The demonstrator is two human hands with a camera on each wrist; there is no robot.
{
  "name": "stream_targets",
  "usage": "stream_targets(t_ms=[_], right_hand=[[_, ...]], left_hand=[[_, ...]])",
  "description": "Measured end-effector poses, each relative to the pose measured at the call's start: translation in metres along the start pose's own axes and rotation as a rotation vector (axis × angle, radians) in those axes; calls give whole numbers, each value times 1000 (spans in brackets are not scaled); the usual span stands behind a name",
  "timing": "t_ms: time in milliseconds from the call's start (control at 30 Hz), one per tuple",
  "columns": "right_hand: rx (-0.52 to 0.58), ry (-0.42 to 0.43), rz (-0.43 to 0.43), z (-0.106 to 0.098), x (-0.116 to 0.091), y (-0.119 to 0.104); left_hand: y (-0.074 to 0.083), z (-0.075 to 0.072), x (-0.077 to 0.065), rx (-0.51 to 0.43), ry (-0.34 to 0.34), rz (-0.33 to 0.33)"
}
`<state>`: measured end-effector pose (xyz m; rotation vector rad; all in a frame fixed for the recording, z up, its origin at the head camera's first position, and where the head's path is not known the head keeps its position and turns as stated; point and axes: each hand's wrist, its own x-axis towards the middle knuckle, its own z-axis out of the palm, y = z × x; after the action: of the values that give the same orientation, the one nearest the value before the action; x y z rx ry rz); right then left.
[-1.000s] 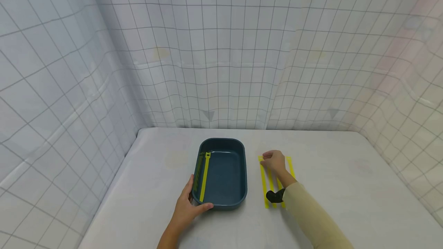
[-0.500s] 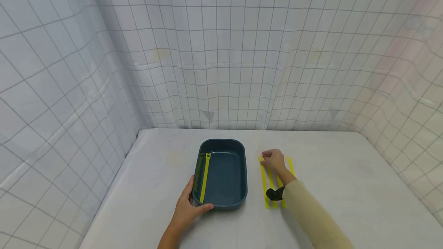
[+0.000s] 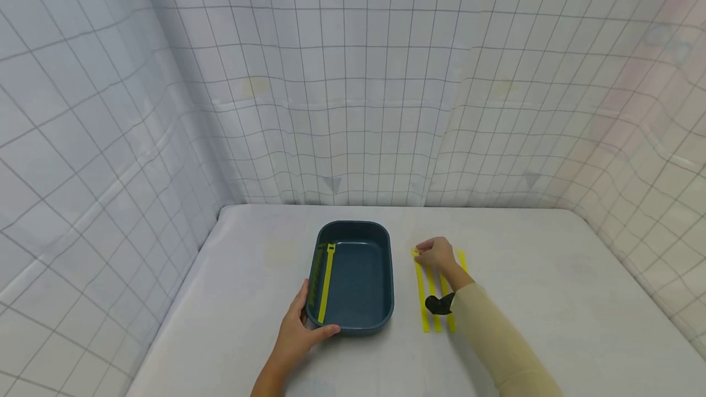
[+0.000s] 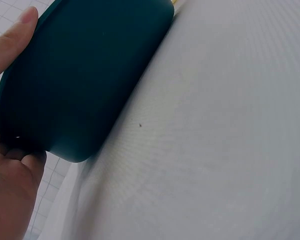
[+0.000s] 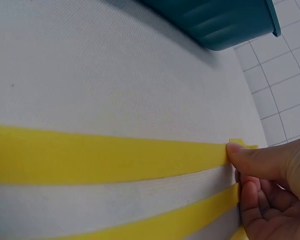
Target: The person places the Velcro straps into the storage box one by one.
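My left hand grips the near left corner of a dark teal plastic bin, thumb on the near rim and fingers along the left wall. Inside the bin, one yellow hook-and-loop cable strap with a slotted head lies lengthwise by the left wall. To the bin's right, several matching straps lie side by side on the table. My right hand pinches the leftmost strap just below its head, the thumb on top and the other fingers curled. My right hand and forearm partly cover the other straps.
The white-covered table is enclosed by grid-patterned sheeting at the back and both sides. A black device shows at my right wrist, over the near part of the straps.
My right hand and wrist have shifted very slightly toward the back of the table. The left hand and the bin stay in place.
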<state>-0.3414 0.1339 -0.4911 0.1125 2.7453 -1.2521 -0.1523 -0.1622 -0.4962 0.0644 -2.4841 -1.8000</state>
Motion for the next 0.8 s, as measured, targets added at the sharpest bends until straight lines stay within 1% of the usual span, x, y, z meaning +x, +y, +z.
stream_targets(t_ms=[167,433,500,633,800], right_hand=[[-40,-9,7,-1,-2,-2],[-32,0,18,1,-4,-1],[-30,4,6,2,-4,0],[-25,15,-18,2,-7,1],[-3,36,-32,3,-11,2]], left_hand=[[1,0,0,-5,-11,1],[-1,1,0,-9,-12,3],[-2,1,1,-6,-9,14],[-4,1,2,-7,-5,15],[-3,0,1,-13,-13,17]])
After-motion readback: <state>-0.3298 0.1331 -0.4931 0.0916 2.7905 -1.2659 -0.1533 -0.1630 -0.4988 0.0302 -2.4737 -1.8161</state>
